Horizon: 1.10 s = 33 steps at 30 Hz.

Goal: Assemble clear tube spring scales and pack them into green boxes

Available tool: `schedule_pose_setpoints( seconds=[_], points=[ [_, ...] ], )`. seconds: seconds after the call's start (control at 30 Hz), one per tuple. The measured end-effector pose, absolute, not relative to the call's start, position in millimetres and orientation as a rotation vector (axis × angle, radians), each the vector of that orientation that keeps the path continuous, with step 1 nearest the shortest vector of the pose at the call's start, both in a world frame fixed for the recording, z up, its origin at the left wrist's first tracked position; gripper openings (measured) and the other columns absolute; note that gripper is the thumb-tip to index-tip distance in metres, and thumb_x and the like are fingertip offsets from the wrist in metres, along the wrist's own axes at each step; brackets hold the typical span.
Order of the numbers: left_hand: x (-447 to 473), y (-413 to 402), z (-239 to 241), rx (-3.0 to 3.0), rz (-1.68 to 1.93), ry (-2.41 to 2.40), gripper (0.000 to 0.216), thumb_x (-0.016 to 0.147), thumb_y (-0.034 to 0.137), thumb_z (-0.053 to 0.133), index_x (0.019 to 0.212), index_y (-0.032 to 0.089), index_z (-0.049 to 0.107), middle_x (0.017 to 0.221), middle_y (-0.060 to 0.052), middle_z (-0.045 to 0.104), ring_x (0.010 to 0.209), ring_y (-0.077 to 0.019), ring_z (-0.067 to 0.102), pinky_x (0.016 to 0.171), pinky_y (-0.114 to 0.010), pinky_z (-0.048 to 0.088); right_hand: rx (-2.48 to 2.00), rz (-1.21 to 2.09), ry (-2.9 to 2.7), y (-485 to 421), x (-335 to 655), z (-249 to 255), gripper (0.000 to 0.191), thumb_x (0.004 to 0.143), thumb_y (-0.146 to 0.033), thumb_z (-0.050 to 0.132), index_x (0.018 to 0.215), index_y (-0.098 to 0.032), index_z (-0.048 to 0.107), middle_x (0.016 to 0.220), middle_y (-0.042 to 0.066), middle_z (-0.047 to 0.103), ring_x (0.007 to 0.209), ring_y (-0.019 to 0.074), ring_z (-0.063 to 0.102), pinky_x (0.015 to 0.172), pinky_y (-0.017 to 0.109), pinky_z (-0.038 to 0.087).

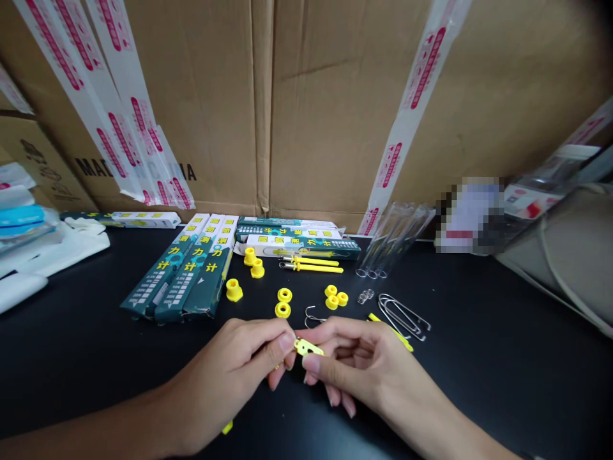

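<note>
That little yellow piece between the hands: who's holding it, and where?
Both hands: the left hand pinches the yellow piece at its left end, the right hand grips its right end.

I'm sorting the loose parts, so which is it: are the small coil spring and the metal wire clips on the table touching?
Apart. The head view shows the coil spring left of the wire clips, with bare black table between them.

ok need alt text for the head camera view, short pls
Two bare hands meet over a black table, the left hand and right hand pinching a small flat yellow piece between their fingers. Behind them lie yellow caps, green boxes, clear tubes, wire clips and a cardboard carton.
</note>
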<state>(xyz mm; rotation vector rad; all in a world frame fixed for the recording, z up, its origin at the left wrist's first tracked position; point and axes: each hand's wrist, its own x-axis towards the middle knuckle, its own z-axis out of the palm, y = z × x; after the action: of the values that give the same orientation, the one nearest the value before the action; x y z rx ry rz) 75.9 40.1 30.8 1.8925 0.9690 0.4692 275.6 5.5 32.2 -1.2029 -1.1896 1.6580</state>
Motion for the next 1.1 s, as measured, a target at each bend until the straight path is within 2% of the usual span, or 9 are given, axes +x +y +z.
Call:
schedule_pose_setpoints(
  seconds=[0.1, 0.23, 0.37, 0.47, 0.6, 0.77, 0.9, 0.97, 1.1],
  points=[
    [76, 39, 30, 1.897, 0.462, 0.955, 0.045, 0.105, 0.041, 0.034, 0.070, 0.021, 0.053, 0.063, 0.005, 0.055, 0.063, -0.0139, 0.054, 0.062, -0.025, 0.035, -1.249, 1.619, -1.186, 4, 274, 32, 0.033, 0.064, -0.039, 0.094, 0.080, -0.014, 0.080, 0.062, 0.000, 0.068, 0.045, 0.0063, 0.051, 0.039, 0.015, 0.040],
    [76, 38, 29, 1.884, 0.450, 0.944, 0.048, 0.107, 0.043, 0.030, 0.068, 0.021, 0.047, 0.064, 0.005, 0.051, 0.063, -0.0140, 0.050, 0.062, -0.026, 0.034, -1.285, 1.539, -1.246, 1, 272, 33, 0.030, 0.068, -0.038, 0.092, 0.087, -0.016, 0.083, 0.058, -0.003, 0.063, 0.045, 0.0060, 0.049, 0.039, 0.015, 0.037],
    [77, 38, 27, 1.861, 0.463, 0.933, 0.048, 0.108, 0.045, 0.029, 0.068, 0.021, 0.044, 0.063, 0.005, 0.048, 0.061, -0.0131, 0.046, 0.060, -0.027, 0.033, -1.296, 1.308, -1.468, -3, 274, 29, 0.023, 0.083, -0.036, 0.078, 0.098, -0.020, 0.084, 0.065, 0.000, 0.068, 0.053, 0.0096, 0.053, 0.048, 0.018, 0.047],
    [77, 37, 26, 1.830, 0.476, 0.913, 0.049, 0.107, 0.047, 0.029, 0.068, 0.021, 0.043, 0.063, 0.005, 0.045, 0.058, -0.0126, 0.042, 0.057, -0.026, 0.032, -1.332, 1.194, -1.565, -5, 274, 23, 0.026, 0.089, -0.037, 0.071, 0.106, -0.021, 0.083, 0.069, 0.003, 0.073, 0.051, 0.0114, 0.059, 0.048, 0.021, 0.052],
    [80, 37, 29, 1.750, 0.463, 0.926, 0.047, 0.104, 0.049, 0.032, 0.067, 0.022, 0.041, 0.063, 0.005, 0.042, 0.057, -0.0122, 0.037, 0.054, -0.025, 0.033, -1.374, 1.298, -1.501, -8, 274, 23, 0.029, 0.088, -0.040, 0.072, 0.106, -0.019, 0.081, 0.063, 0.001, 0.071, 0.042, 0.0110, 0.061, 0.042, 0.020, 0.052],
    [83, 35, 34, 1.681, 0.449, 0.943, 0.048, 0.103, 0.054, 0.034, 0.067, 0.022, 0.040, 0.066, 0.005, 0.041, 0.060, -0.0126, 0.035, 0.056, -0.024, 0.035, -1.435, 1.410, -1.372, -9, 272, 33, 0.029, 0.079, -0.044, 0.082, 0.089, -0.018, 0.078, 0.061, -0.001, 0.069, 0.041, 0.0103, 0.062, 0.037, 0.016, 0.049],
    [83, 33, 35, 1.727, 0.462, 0.980, 0.049, 0.104, 0.053, 0.031, 0.067, 0.022, 0.038, 0.066, 0.005, 0.040, 0.061, -0.0134, 0.035, 0.055, -0.025, 0.034, -1.412, 1.589, -1.300, -5, 272, 35, 0.038, 0.081, -0.055, 0.078, 0.081, -0.018, 0.068, 0.053, -0.001, 0.067, 0.033, 0.0078, 0.055, 0.028, 0.012, 0.037],
    [83, 33, 34, 1.799, 0.454, 0.981, 0.048, 0.106, 0.049, 0.028, 0.066, 0.023, 0.037, 0.065, 0.005, 0.041, 0.061, -0.0140, 0.037, 0.058, -0.026, 0.035, -1.327, 1.735, -1.247, -2, 274, 35, 0.043, 0.080, -0.058, 0.077, 0.079, -0.018, 0.065, 0.048, -0.003, 0.064, 0.031, 0.0077, 0.053, 0.028, 0.012, 0.035],
    [81, 33, 30, 1.894, 0.439, 0.967, 0.047, 0.107, 0.044, 0.026, 0.067, 0.022, 0.036, 0.066, 0.004, 0.042, 0.062, -0.0146, 0.040, 0.059, -0.028, 0.032, -1.307, 1.797, -1.235, 3, 276, 37, 0.040, 0.075, -0.052, 0.084, 0.078, -0.018, 0.063, 0.047, -0.006, 0.060, 0.030, 0.0039, 0.041, 0.029, 0.012, 0.028]
  ],
)
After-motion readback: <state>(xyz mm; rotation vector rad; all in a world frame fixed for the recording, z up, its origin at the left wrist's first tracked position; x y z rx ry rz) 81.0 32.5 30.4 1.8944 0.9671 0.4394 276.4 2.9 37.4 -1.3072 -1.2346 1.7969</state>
